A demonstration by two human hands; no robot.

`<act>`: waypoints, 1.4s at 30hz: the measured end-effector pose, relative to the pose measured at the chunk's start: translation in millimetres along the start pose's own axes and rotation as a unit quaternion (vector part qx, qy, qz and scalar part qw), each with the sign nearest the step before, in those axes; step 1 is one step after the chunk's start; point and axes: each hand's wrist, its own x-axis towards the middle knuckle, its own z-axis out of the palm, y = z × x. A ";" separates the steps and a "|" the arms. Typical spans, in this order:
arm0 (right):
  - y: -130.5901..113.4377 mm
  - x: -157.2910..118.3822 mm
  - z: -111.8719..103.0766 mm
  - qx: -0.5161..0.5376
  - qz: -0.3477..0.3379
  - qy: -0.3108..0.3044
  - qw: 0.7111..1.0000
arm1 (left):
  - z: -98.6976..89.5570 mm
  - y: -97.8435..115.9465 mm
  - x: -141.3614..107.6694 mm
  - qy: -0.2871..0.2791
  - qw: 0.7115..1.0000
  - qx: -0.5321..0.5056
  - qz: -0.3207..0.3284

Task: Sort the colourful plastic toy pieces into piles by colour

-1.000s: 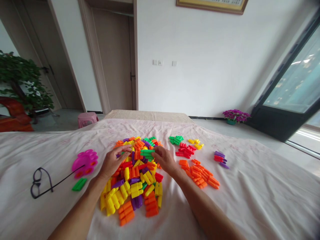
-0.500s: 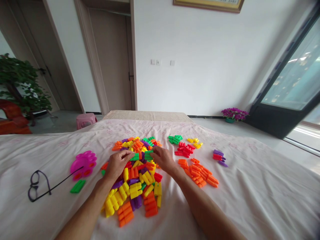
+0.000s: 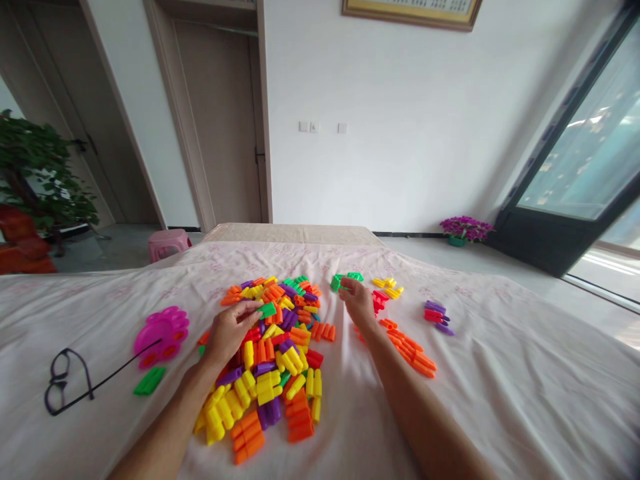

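A green block [image 3: 269, 310] juts rightward, pinched by the left hand [image 3: 231, 331].

A small green block [image 3: 268, 310] is pinched in the left fingers [image 3: 251, 308] over the multicoloured pile [image 3: 270, 388]. Other green pieces [image 3: 355, 276] cluster at the right fingers [image 3: 349, 285].
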 end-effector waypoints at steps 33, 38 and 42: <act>8.1 16.9 -30.6 0.261 0.063 0.060 0.961 | -60.6 -86.0 0.1 0.160 0.960 0.197 -0.121; -3.2 34.8 -53.4 -0.210 0.015 0.009 0.977 | -61.0 -89.2 2.4 0.142 0.956 0.222 -0.127; -8.4 47.0 -37.4 -0.489 0.014 -0.097 0.867 | -60.9 -85.5 3.3 0.121 0.950 0.249 -0.143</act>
